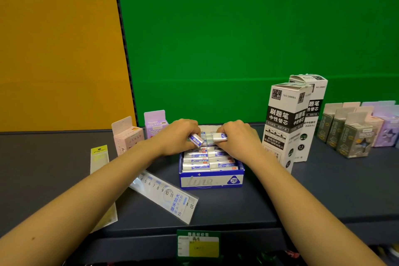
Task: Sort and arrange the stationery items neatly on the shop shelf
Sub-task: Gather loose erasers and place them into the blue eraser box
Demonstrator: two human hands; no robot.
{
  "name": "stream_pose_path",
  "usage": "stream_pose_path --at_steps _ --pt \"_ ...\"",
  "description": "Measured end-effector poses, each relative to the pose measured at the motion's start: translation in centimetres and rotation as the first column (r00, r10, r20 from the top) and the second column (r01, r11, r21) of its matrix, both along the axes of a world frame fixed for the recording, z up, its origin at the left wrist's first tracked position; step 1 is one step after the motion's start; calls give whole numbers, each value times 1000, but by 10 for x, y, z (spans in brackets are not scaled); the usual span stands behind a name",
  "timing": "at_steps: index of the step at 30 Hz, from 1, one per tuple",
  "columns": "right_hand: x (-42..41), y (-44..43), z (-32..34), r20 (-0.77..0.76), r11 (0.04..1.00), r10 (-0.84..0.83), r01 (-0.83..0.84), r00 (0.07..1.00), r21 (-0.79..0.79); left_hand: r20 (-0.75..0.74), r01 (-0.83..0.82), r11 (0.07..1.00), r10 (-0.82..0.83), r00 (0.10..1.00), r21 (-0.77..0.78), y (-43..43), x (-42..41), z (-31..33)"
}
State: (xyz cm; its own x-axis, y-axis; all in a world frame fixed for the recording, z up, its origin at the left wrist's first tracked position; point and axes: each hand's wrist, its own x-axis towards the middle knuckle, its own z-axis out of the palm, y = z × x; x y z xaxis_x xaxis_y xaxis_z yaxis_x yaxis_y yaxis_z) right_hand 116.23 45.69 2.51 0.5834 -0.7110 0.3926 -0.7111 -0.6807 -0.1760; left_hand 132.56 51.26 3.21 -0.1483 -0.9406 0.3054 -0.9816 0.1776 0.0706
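Blue and white cardboard forms the open eraser box (212, 180) standing mid-shelf, a little back from the front edge of the dark shelf (302, 201). Rows of wrapped erasers fill it nearly to the back. Left hand (179, 136) pinches one eraser (196, 140), tilted, between thumb and fingers; right hand (236, 135) grasps another eraser (220, 137) lying level. Both hover over the box's rear end, probably because that is where space remains for them. Two packaged rulers, a clear one (166, 195) and a yellow one (100, 170), lie loose toward the left front, seemingly unsorted. Tall refill boxes (285, 123) stand upright just right of the box, small cartons (354, 131) grouped beyond.
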Motion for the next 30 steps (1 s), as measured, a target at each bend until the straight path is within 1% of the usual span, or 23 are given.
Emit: stream_pose_path --at_steps 3,5,8,10,12,15,19,23,27,30 --pt "-1 0 -1 3 1000 5 -5 1000 2 -82 0 999 4 997 50 3 1 2" --pt "-1 0 0 19 1000 19 -20 1000 16 -114 -25 998 30 993 50 6 3 4" --pt "-2 -3 1 90 994 81 -87 993 65 -204 -79 996 88 975 48 14 3 8" --pt "-1 -3 3 124 983 136 -149 983 107 -292 -108 988 136 947 109 21 0 12" --pt "-1 -1 4 149 964 173 -199 974 178 -364 -96 981 152 919 167 26 -1 14" --pt "-1 1 4 134 932 224 -252 965 262 -329 -62 977 128 936 204 32 -1 13" --pt "-7 0 3 40 926 264 -265 964 270 -255 -41 983 86 963 178 37 -1 12" --pt "-10 0 1 28 948 250 -250 968 199 -162 -47 993 64 985 107 37 -4 8" --pt "-9 3 2 92 961 234 -245 968 130 -141 -105 994 104 984 1 32 -6 2" --pt "-10 4 2 104 968 215 -226 971 106 -126 -123 992 118 985 -36 29 -8 0"
